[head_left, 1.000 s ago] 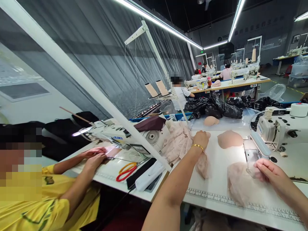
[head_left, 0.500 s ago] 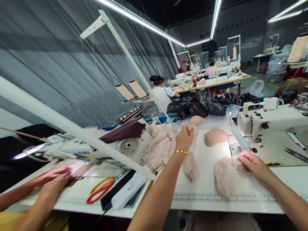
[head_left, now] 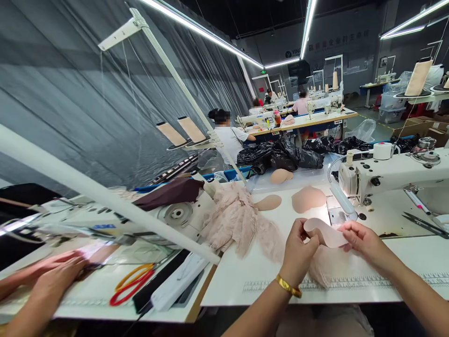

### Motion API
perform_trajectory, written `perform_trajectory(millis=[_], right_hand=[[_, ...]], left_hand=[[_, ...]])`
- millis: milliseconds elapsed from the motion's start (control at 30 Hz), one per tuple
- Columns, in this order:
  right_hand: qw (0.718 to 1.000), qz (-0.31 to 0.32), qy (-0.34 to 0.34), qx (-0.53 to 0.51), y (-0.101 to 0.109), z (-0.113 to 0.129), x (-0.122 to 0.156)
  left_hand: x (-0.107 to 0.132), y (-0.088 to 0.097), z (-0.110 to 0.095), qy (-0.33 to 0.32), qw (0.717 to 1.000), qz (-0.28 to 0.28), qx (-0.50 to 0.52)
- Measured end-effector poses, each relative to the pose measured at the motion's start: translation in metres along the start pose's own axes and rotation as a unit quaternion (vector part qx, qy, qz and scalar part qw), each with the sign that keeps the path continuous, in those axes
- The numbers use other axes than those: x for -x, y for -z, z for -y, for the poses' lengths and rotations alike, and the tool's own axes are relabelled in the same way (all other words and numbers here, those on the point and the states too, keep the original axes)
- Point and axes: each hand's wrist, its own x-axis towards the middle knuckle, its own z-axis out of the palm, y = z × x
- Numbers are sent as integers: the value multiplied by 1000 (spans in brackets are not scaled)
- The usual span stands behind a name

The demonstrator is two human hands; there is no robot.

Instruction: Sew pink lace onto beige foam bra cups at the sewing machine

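My left hand [head_left: 298, 250] and my right hand [head_left: 361, 238] both pinch a pale pink foam cup pad [head_left: 324, 231], held just above the white sewing table [head_left: 245, 276]. Under my hands lies a piece of pink lace fabric [head_left: 321, 271]. A white sewing machine [head_left: 389, 173] stands right behind the pad, with its needle area close to my right hand. Two more foam pads [head_left: 308, 199] [head_left: 268, 202] rest on the table further back, next to a heap of pink lace [head_left: 235, 217].
A co-worker's hands [head_left: 45, 281] work at the neighbouring machine [head_left: 115, 220] on the left, with red and orange scissors [head_left: 131, 285] near them. Snips [head_left: 423, 222] lie at the right. Black bags [head_left: 287, 157] and other people at machines fill the background.
My left hand came back from the lace heap with a foam pad. Both hands now hold it together in front of the machine. The view turned slightly right.
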Motion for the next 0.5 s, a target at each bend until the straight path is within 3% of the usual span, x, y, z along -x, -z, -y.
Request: perform_trajectory(millis=[100,233,333,400,467,500], right_hand=[[999,-7,10,39,-4,8,4],[981,30,40,188,-11,28,18],[928,103,136,332,-16,46,29],[884,132,216,393,-16,56,33],[845,116,277,442,-11,63,33],[823,93,303,472,-9,66,31]], left_hand=[[2,16,-5,-10,997,54,-52],[-5,43,-36,-94,979,130,-128],[-19,44,-55,-137,912,333,-198],[-30,37,-58,-121,856,470,-178],[-41,31,-56,-81,829,536,-141],[-46,29,-54,-61,830,540,-128]])
